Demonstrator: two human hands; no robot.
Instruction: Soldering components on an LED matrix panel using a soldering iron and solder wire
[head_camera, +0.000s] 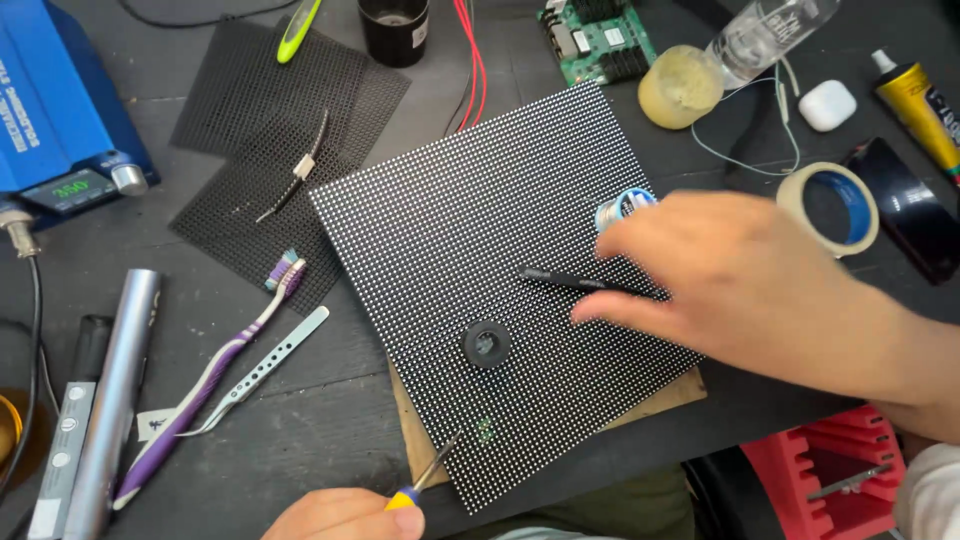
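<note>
Blue metal fills the far left: a boxy soldering station (55, 95) with a small lit readout, on the dark table (300, 440). Right of it lie black perforated mesh sheets (280, 130), a purple toothbrush (215, 370) and steel tweezers (262, 368). Your left hand (340, 515), at the bottom edge, is closed on a yellow-and-blue-handled tool (420, 485) whose tip meets the near edge of the black dotted LED panel (470, 250). A black ring (487, 345) sits on that panel. Your right hand (740, 285) reaches over it, fingers touching a black pen-like tool (575, 282); whether they clasp it, you cannot tell. A tape roll (830, 208) and yellow tube (915, 105) lie right.
</note>
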